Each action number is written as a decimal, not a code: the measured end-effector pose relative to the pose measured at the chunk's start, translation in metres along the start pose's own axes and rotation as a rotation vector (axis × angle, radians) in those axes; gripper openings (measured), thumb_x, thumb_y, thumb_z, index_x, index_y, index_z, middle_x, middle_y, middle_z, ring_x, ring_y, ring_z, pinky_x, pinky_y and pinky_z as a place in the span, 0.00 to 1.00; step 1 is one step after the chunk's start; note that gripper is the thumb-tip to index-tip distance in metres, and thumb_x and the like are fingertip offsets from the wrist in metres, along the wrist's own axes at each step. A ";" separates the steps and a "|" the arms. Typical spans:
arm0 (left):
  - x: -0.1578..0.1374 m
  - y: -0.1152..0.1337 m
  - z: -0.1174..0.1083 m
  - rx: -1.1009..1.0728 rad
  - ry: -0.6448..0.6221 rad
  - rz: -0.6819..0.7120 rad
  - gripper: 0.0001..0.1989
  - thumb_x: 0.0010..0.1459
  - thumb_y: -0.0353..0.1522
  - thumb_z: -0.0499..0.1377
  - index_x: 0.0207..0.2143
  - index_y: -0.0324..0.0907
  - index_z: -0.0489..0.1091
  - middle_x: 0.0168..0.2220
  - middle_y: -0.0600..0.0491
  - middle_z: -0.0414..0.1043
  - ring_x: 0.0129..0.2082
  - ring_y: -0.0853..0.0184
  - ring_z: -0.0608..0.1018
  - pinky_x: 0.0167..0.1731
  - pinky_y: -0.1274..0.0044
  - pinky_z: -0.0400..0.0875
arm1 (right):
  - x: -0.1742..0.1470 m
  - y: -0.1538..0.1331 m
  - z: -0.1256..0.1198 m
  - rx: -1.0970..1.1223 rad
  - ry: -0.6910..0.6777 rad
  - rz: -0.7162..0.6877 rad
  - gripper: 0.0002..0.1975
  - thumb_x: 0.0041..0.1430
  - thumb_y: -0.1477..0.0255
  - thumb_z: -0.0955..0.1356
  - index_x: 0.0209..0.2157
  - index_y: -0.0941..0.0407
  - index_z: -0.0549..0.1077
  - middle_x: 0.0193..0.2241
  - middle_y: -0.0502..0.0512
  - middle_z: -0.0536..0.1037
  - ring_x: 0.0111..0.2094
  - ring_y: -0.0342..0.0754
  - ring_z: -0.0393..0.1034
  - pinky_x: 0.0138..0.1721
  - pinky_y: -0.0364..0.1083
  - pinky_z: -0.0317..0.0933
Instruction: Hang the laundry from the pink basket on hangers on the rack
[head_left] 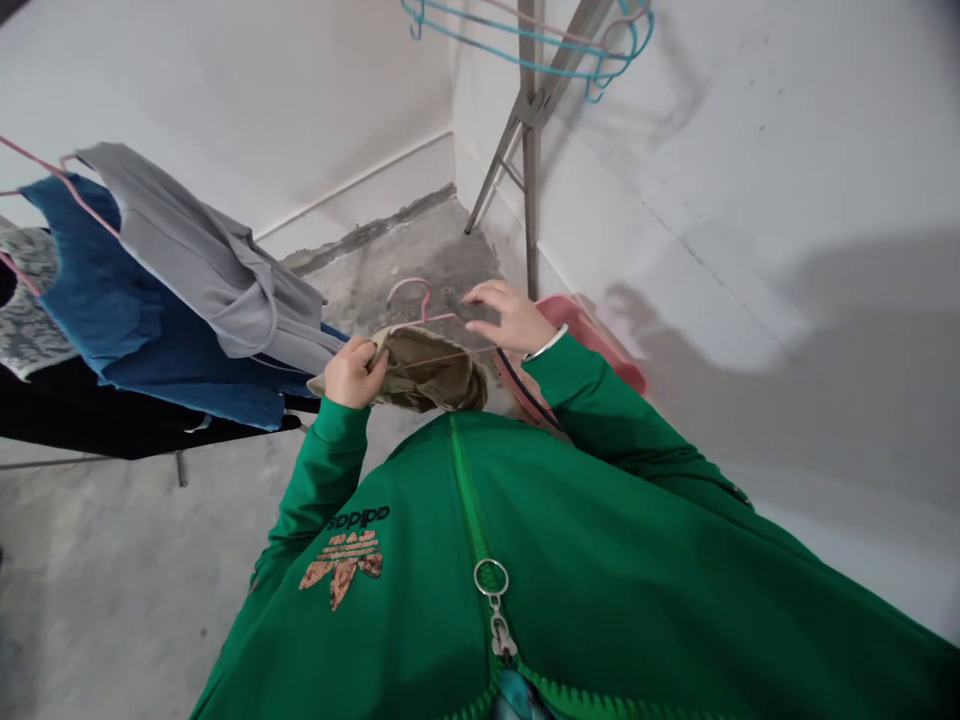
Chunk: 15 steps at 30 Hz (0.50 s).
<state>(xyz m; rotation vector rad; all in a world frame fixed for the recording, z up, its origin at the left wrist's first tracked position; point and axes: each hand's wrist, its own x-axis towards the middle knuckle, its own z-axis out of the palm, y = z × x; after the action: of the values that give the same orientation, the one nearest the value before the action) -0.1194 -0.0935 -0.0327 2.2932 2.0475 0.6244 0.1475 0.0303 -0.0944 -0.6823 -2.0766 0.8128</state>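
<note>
My left hand (354, 373) is closed on the edge of a khaki garment (439, 372), which hangs bunched in front of my jacket. A pink hanger (425, 305) runs partly inside the garment's opening, with its hook pointing away from me. To the right, my right hand (510, 317) has its thumb and fingers apart close to the end of the hanger's arm. Whether its thumb touches the hanger is hard to make out. The lower part of the garment is hidden behind my green jacket.
Grey (195, 240) and blue (97, 290) garments hang on pink hangers at left, beside patterned and black ones. Blue hangers (525, 50) hang from a metal rack (531, 170) by the right wall. A pink basin (600, 340) sits on the concrete floor behind my right arm.
</note>
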 end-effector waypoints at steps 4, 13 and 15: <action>-0.002 -0.003 -0.018 -0.064 0.093 -0.062 0.20 0.58 0.34 0.55 0.18 0.44 0.47 0.21 0.56 0.53 0.22 0.70 0.61 0.25 0.76 0.55 | -0.048 0.001 0.011 -0.073 0.287 0.004 0.09 0.62 0.68 0.63 0.29 0.54 0.69 0.27 0.55 0.73 0.31 0.48 0.68 0.36 0.49 0.67; -0.010 0.007 -0.041 -0.136 0.117 0.016 0.21 0.58 0.33 0.55 0.18 0.44 0.47 0.20 0.57 0.51 0.20 0.71 0.58 0.23 0.76 0.54 | -0.040 -0.008 0.104 -0.219 -0.606 -0.151 0.35 0.57 0.77 0.64 0.66 0.59 0.55 0.66 0.64 0.58 0.60 0.55 0.62 0.54 0.53 0.64; -0.013 0.004 -0.048 -0.122 0.121 0.015 0.21 0.58 0.33 0.55 0.18 0.44 0.48 0.20 0.57 0.52 0.21 0.71 0.59 0.23 0.76 0.54 | -0.029 -0.001 0.109 -0.349 -0.751 -0.038 0.32 0.58 0.74 0.66 0.64 0.57 0.59 0.64 0.65 0.62 0.57 0.58 0.65 0.50 0.54 0.66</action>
<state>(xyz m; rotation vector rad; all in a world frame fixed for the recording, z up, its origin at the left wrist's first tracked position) -0.1307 -0.1185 0.0092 2.2564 1.9814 0.8826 0.0740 -0.0245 -0.1608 -0.5605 -2.9505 0.7595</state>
